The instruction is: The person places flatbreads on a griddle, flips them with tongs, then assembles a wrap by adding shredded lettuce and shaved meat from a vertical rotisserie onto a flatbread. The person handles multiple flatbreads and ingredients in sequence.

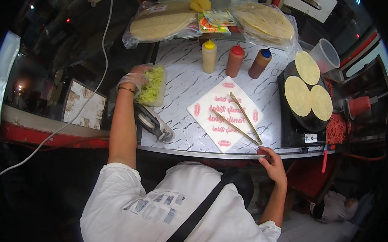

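My left hand [135, 79], in a clear plastic glove, reaches over the left side of a clear tub [161, 98] of pale green shredded lettuce [151, 89]. Its fingertips blend into the lettuce, so their grip cannot be made out. My right hand [273, 163] rests at the counter's front edge, bare, with loosely bent fingers apart and nothing in them. Just beyond it, metal tongs [246, 119] lie spread on a white sheet of paper [208, 106] with red print, set cornerwise. Beside the tub sits a grey and black tape-dispenser-like object [153, 122].
Three squeeze bottles, yellow-capped [209, 56], red-capped [235, 62] and blue-capped [260, 64], stand behind the paper. At right, three flatbreads [298, 96] lie on a black griddle [311, 122], near shredded red food [337, 129]. Bagged flatbreads [265, 22] line the back. A white cable [105, 43] hangs left.
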A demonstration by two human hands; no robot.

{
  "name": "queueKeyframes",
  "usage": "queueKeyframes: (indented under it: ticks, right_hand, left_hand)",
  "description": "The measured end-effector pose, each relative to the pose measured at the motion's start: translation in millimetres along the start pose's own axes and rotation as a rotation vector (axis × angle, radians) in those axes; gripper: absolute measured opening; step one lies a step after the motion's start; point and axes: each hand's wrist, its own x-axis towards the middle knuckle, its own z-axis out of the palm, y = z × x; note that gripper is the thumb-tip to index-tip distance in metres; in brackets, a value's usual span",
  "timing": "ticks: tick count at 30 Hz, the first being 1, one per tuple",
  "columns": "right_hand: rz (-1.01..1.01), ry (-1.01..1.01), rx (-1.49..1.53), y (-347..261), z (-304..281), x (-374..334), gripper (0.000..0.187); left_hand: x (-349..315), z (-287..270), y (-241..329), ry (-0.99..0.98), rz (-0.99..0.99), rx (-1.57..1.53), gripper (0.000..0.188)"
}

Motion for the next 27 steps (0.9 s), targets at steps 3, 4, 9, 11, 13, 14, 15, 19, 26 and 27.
queueKeyframes:
  ticks: [3, 4, 9, 11, 13, 14, 15, 19, 26, 27]
  right_hand:
    - [0.011, 0.018, -0.031, -2, 1, 6, 0.042]
    - [0.011, 0.025, -0.028, -2, 1, 8, 0.041]
    - [-0.018, 0.054, -0.105, 1, 0, 13, 0.04]
    - [-0.069, 0.059, -0.135, 4, 0, 14, 0.039]
    - [-0.002, 0.077, -0.11, 6, 0, 14, 0.039]
    - [0.016, 0.082, -0.081, 8, 0, 13, 0.039]
    - [0.027, 0.082, -0.087, 10, 0, 13, 0.039]
    - [0.023, 0.073, -0.061, 16, 2, 13, 0.037]
    - [0.023, 0.075, -0.088, 17, 1, 14, 0.034]
    - [0.031, 0.071, -0.109, 17, 1, 15, 0.034]
  left_hand:
    - [-2, -4, -4, -0.002, 0.003, 0.025, 0.05]
    - [-4, -5, -4, 0.019, 0.005, -0.013, 0.049]
    - [-32, -11, 5, 0.068, -0.045, -0.092, 0.043]
    - [-43, -20, 6, 0.177, 0.001, -0.167, 0.036]
    - [-47, -26, 7, 0.232, 0.0, -0.213, 0.03]
    - [-48, -26, 8, 0.23, -0.04, -0.219, 0.028]
    - [-47, -24, 8, 0.245, -0.102, -0.217, 0.026]
    - [-34, 31, 33, 0.077, -0.087, 0.084, 0.03]
    - [-14, 92, 76, 0.282, 0.07, 0.049, 0.016]
    - [-10, 95, 87, 0.269, 0.063, 0.02, 0.015]
